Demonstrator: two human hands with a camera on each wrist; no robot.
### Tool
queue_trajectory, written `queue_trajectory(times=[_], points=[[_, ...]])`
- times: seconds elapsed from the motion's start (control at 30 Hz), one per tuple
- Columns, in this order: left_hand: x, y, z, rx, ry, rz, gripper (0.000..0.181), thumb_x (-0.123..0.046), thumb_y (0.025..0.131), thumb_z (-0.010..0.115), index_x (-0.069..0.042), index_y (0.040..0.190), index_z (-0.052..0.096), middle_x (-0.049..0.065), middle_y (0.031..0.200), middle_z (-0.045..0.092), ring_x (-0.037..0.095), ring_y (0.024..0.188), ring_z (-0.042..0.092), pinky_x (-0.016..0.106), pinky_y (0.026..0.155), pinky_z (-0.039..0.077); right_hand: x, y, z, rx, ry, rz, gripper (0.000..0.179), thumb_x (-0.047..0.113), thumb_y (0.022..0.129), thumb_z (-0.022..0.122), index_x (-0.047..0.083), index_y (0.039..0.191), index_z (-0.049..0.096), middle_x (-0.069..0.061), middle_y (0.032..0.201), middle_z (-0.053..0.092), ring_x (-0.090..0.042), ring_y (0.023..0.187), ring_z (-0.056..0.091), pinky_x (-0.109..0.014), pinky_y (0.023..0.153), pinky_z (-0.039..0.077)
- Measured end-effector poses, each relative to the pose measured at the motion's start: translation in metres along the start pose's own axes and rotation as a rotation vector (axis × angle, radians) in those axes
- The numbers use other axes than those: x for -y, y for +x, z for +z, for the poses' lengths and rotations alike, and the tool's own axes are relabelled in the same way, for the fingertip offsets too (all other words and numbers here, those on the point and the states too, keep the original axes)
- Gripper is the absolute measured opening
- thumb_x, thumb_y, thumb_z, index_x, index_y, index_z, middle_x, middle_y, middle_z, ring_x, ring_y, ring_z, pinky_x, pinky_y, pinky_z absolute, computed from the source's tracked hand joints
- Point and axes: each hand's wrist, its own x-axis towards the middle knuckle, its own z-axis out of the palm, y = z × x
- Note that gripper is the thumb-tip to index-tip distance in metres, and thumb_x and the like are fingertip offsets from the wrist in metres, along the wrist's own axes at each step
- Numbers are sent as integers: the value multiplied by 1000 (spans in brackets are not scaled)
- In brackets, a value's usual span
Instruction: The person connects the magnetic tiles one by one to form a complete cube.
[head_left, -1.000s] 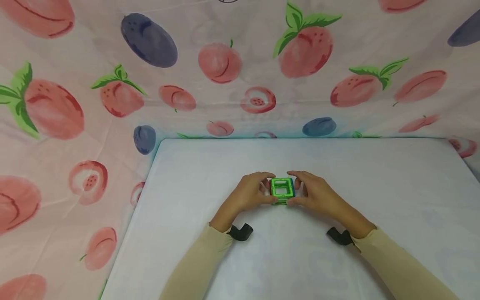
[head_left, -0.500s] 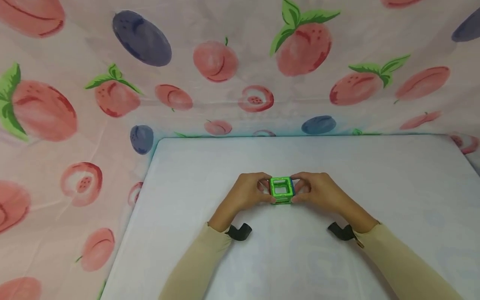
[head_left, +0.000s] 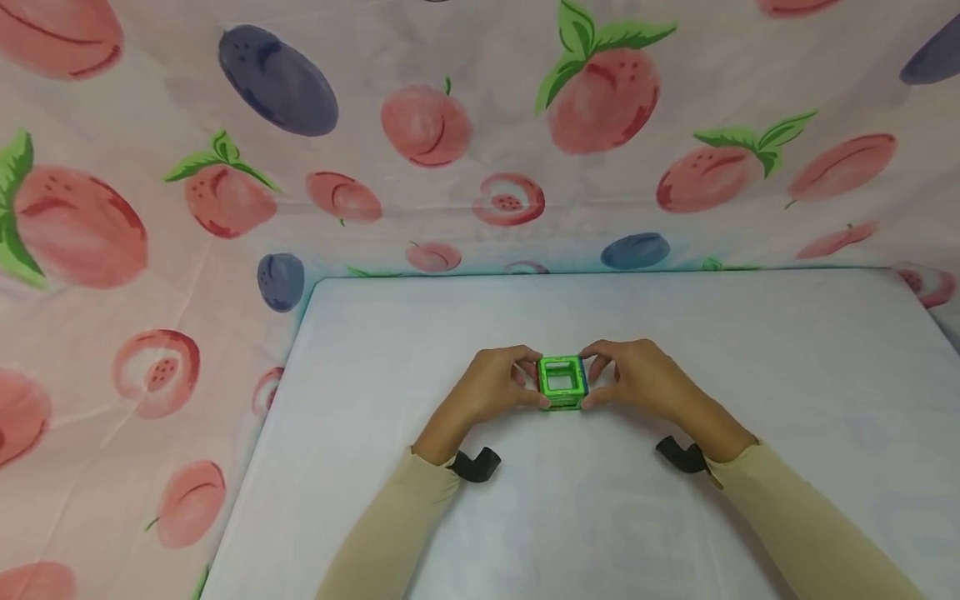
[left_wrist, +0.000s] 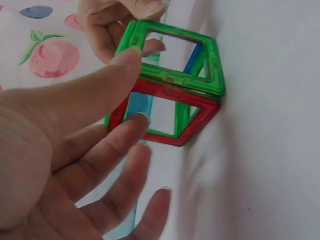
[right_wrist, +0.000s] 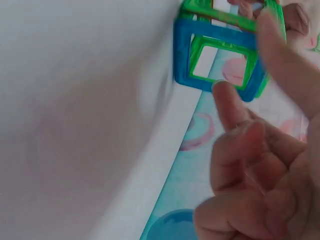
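Observation:
A small cube of magnetic building tiles (head_left: 564, 402) sits on the white table between both hands. Its top and front frames are green. A red tile (left_wrist: 162, 138) forms the side facing my left hand, and a blue tile (right_wrist: 182, 56) the side facing my right. My left hand (head_left: 493, 385) pinches the cube's left side, thumb at the front corner and index finger at the back. On the opposite side, my right hand (head_left: 637, 379) pinches it likewise with thumb and index finger. The other fingers of both hands hold nothing.
The white tabletop (head_left: 420, 325) spreads around the cube. A fruit-printed cloth (head_left: 450, 200) hangs behind the far edge and along the left. Dark curved pieces, one at the left wrist (head_left: 477, 465) and one at the right wrist (head_left: 680, 454), jut inward.
The right thumb has drawn back from the cube's front to its right corner, and the right index finger has come onto the back corner. The cube stays in about the same place.

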Motion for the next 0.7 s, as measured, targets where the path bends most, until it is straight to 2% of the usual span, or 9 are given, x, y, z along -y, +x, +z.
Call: queue_trajectory(times=[0.17, 0.4, 0.7], points=[[1, 0, 0, 20, 2, 33, 63, -27, 81, 89, -12, 137, 63, -3, 106, 73, 8, 83, 61, 23, 73, 49, 0, -1, 0, 17, 46, -29, 81, 40, 72, 92, 13, 142, 61, 6, 97, 71, -11, 69, 52, -26, 62, 46], [3, -2, 4, 29, 7, 41, 58, -29, 84, 87, -13, 135, 65, -4, 104, 72, 7, 82, 61, 21, 71, 47, 0, -3, 6, 12, 39, -64, 69, 36, 75, 91, 14, 135, 67, 8, 93, 72, -6, 64, 51, -23, 59, 44], [4, -2, 3, -4, 21, 53, 55, -28, 84, 87, -13, 132, 67, -4, 102, 72, 7, 81, 61, 22, 70, 48, 2, -3, 9, -30, 34, -87, 69, 33, 76, 91, 12, 136, 65, 9, 93, 71, -6, 61, 48, -23, 57, 42]])
